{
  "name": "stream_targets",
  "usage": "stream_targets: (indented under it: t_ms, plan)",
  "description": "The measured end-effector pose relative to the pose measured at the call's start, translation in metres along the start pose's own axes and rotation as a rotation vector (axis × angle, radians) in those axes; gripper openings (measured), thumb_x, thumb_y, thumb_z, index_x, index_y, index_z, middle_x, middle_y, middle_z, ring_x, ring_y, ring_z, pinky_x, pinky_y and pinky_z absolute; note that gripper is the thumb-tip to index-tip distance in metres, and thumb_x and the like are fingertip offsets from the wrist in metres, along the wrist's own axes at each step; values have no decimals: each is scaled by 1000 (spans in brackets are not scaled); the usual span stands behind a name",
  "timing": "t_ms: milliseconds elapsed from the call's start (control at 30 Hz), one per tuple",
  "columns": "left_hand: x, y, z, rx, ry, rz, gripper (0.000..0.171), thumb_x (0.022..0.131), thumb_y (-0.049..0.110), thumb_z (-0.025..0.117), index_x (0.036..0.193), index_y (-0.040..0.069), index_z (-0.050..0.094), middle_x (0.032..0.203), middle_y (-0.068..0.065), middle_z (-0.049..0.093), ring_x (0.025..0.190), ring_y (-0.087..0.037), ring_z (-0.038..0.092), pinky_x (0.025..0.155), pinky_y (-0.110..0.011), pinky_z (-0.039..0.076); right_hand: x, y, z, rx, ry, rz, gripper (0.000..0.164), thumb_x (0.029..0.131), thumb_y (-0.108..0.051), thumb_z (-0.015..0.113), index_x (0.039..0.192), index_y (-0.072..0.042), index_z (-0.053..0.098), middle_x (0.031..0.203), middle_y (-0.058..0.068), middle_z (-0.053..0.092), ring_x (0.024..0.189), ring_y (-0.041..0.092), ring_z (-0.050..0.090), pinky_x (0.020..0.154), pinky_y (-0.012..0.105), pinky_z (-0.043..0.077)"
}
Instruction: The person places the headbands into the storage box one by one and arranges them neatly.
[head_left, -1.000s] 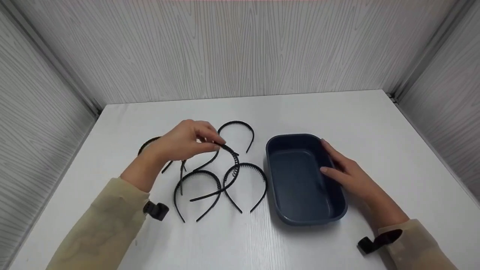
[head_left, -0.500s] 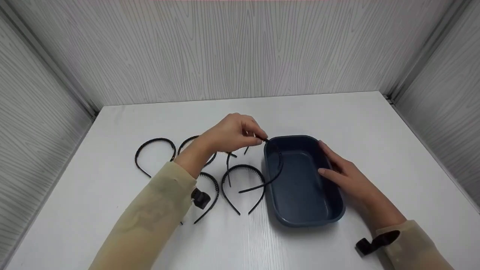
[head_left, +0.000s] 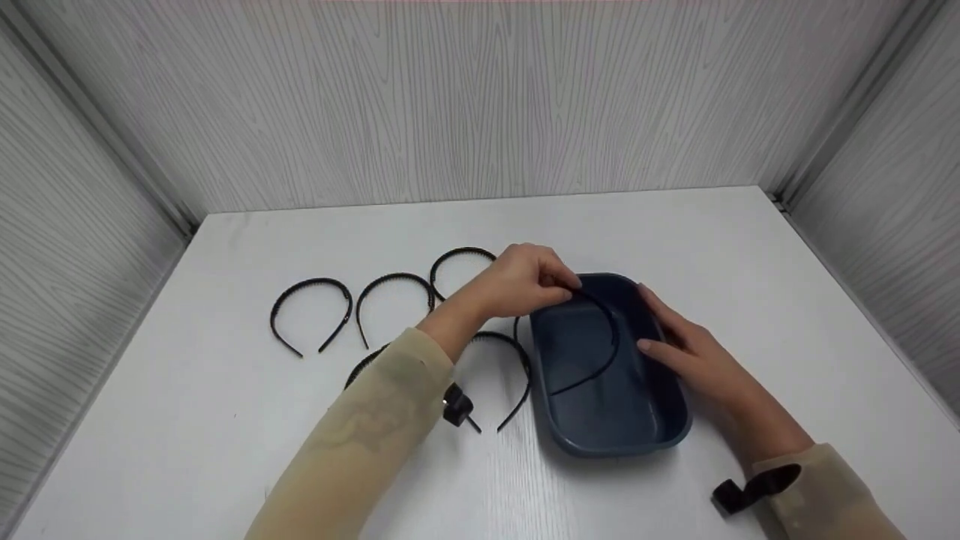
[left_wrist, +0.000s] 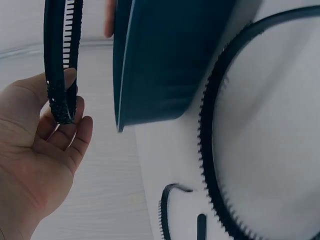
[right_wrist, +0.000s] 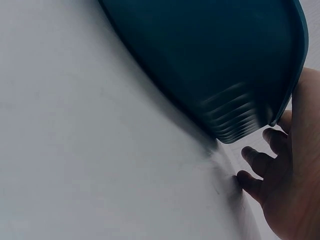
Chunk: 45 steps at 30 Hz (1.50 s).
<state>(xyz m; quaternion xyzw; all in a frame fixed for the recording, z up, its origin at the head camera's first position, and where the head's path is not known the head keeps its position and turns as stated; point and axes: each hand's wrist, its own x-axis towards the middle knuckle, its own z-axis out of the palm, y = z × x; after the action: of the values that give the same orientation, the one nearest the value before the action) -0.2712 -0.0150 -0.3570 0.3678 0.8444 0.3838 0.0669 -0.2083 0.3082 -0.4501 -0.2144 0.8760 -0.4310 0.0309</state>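
My left hand point(head_left: 517, 283) pinches a black toothed headband point(head_left: 616, 330) between thumb and fingers, over the far left part of a dark blue rectangular basin point(head_left: 600, 424). The band's loop hangs down inside the basin's outline; whether it touches the bottom I cannot tell. In the left wrist view, the fingertips grip the headband point(left_wrist: 54, 45) at a rough, glittery-looking stretch. My right hand point(head_left: 694, 356) grips the basin's right wall, thumb over the rim and fingers along the outside. The right wrist view has the outer wall of the basin point(right_wrist: 200, 55) beside those fingers.
Several more black headbands lie on the white table left of the basin, among them one at the far left point(head_left: 274, 319) and one in the middle point(head_left: 358, 307). My left forearm covers parts of others. Wood-grain panels point(head_left: 480, 97) enclose the table's back and sides.
My left hand has carried the headband rightward from above the other headbands to over the basin. The right hand keeps its hold on the basin, which stays nearly in place.
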Motion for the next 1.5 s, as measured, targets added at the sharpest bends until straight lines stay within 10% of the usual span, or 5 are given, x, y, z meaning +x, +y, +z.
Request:
stream_targets:
  t_ms: [533, 1500]
  plan:
    - [9, -6, 27, 45, 61, -7, 20, 97, 7, 73, 114, 8, 84, 113, -6, 77, 102, -16, 69, 85, -23, 54, 3, 0, 1, 31, -6, -27, 70, 111, -29, 58, 171, -31, 22, 174, -6, 22, 160, 22, 18, 119, 11, 18]
    - [24, -7, 48, 268, -90, -47, 21, 96, 16, 77, 116, 16, 84, 108, 3, 80, 98, -11, 69, 88, -23, 53, 3, 2, 0, 78, -11, -32, 66, 113, -26, 54, 171, -30, 22, 175, -7, 20, 161, 19, 15, 119, 11, 18]
